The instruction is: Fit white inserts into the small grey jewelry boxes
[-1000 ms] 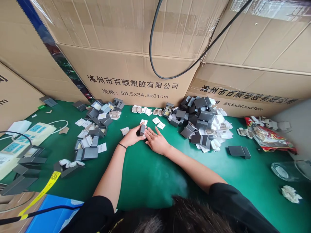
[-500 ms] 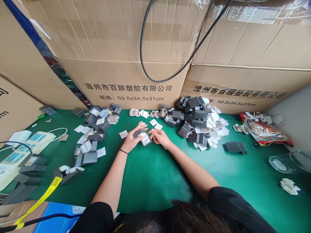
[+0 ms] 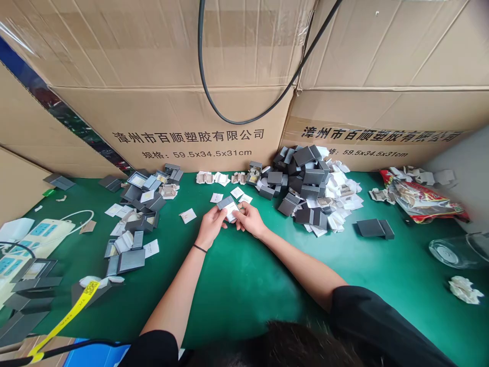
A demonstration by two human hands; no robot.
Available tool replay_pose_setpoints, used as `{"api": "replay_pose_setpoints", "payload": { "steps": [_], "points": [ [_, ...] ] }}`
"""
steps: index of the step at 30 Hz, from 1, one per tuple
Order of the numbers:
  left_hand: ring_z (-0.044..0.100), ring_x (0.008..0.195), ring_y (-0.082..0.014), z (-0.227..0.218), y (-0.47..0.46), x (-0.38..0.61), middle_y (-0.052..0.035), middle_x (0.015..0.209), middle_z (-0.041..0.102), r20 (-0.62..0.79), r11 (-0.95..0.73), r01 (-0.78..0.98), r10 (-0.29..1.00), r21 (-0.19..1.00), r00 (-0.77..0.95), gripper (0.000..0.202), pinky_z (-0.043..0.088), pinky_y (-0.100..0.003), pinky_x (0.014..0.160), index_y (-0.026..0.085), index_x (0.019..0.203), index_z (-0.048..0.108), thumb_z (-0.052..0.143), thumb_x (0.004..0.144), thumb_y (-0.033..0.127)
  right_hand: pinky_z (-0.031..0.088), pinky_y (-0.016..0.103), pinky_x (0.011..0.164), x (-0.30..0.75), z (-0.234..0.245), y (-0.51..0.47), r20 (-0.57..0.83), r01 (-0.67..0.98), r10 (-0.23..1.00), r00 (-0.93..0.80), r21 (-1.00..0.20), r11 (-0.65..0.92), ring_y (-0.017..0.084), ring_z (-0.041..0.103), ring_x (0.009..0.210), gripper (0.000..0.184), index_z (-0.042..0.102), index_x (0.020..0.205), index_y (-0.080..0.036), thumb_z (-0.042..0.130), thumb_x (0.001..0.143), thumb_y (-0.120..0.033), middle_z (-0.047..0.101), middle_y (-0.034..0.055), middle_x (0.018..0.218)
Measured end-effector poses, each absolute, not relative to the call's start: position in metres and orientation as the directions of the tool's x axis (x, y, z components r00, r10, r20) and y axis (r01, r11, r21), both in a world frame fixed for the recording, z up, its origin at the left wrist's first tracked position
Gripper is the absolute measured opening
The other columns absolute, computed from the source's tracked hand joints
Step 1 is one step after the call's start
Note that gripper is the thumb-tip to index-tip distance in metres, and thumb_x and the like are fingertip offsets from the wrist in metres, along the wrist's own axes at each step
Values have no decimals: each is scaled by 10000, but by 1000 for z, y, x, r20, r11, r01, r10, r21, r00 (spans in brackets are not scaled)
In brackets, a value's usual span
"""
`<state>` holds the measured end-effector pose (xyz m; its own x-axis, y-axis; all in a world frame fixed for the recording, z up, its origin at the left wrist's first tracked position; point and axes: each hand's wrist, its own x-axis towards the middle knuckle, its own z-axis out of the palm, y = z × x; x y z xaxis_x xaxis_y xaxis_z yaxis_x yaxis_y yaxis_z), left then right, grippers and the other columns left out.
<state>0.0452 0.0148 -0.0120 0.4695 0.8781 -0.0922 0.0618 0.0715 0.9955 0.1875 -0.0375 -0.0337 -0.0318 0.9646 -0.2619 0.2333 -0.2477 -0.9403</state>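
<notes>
Over the middle of the green table, both hands hold a small dark grey box [image 3: 225, 202] with a white piece on its near side. My left hand [image 3: 211, 224] grips the box from the left, its thumb on the white piece. My right hand [image 3: 250, 219] closes on the right side, thumb also against the white piece. Part of the box is hidden by the fingers. Several small white cards [image 3: 237, 192] lie just beyond the hands, and another white card [image 3: 188, 215] lies to the left.
A heap of dark grey boxes and crumpled white paper [image 3: 315, 188] is on the right. More grey boxes [image 3: 132, 259] lie left, near a power strip [image 3: 34, 239]. Cardboard cartons [image 3: 183, 117] stand behind. A red packet [image 3: 424, 201] and clear cup [image 3: 446, 253] sit far right.
My right hand has moved from the box's edge to grip its right side, thumb on the white piece. The box has turned in my hands. The camera view has shifted a little.
</notes>
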Motion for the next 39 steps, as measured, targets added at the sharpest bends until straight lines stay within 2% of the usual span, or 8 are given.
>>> {"api": "replay_pose_setpoints", "payload": {
  "steps": [3, 9, 14, 18, 22, 27, 33, 39],
  "points": [
    [469, 573, -99, -14, 16, 43, -53, 707, 537, -122, 84, 100, 861, 991, 493, 478, 369, -202, 462, 82, 1018, 553, 564, 780, 496, 304, 13, 496, 186, -31, -38, -270, 218, 960, -72, -944, -249, -69, 388, 548, 747, 243, 1150, -45, 211, 802, -705, 472, 52, 929],
    [370, 470, -65, -17, 20, 42, -2, 539, 412, -153, 135, 73, 859, 988, 489, 413, 295, -202, 435, 87, 703, 495, 607, 738, 483, 289, 14, 496, 189, -22, -38, -303, 240, 947, -108, -932, -271, -68, 353, 515, 811, 301, 1120, -30, 169, 788, -758, 475, 49, 821],
    [356, 490, -52, -10, 16, 44, -13, 622, 465, -182, 156, 94, 855, 983, 485, 464, 260, -182, 418, 66, 877, 569, 649, 686, 481, 295, -2, 515, 190, -21, -36, -359, 240, 933, -35, -909, -341, -65, 382, 552, 612, 362, 1107, -31, 249, 840, -570, 446, 26, 716],
    [355, 480, -54, -7, 15, 44, -3, 604, 447, -169, 140, 95, 831, 986, 530, 504, 265, -182, 415, 65, 949, 555, 612, 720, 510, 296, -7, 518, 188, -24, -34, -354, 225, 935, 19, -910, -349, -87, 361, 551, 519, 354, 1065, -16, 239, 860, -479, 457, 20, 772],
    [446, 503, -90, -7, 17, 41, -35, 625, 522, -167, 110, 129, 756, 986, 633, 543, 333, -193, 439, 75, 1093, 482, 536, 787, 520, 267, -5, 498, 188, -28, -33, -344, 207, 939, 9, -918, -339, -95, 356, 556, 577, 344, 1126, -24, 208, 869, -522, 468, 32, 836],
    [495, 524, -108, -11, 16, 42, -56, 654, 557, -119, 72, 106, 823, 992, 556, 494, 376, -205, 468, 74, 1043, 508, 562, 773, 485, 256, 4, 490, 191, -26, -34, -322, 192, 943, -83, -934, -302, -93, 319, 515, 770, 302, 1253, -55, 175, 830, -686, 467, 27, 795],
    [483, 498, -103, -10, 14, 45, -49, 626, 557, -115, 33, 163, 842, 986, 527, 563, 376, -204, 457, 59, 1078, 515, 565, 761, 521, 262, -23, 511, 193, -28, -32, -298, 209, 947, -117, -940, -270, -109, 312, 521, 673, 269, 1291, -42, 184, 878, -566, 470, 33, 797],
    [569, 582, -146, -4, 13, 42, -87, 684, 602, -98, 32, 109, 725, 994, 682, 671, 399, -212, 497, 54, 1251, 372, 513, 805, 535, 237, -8, 488, 194, -30, -30, -298, 213, 952, -76, -937, -276, -101, 283, 485, 628, 281, 1273, -39, 148, 890, -518, 468, 34, 784]
  ]
}}
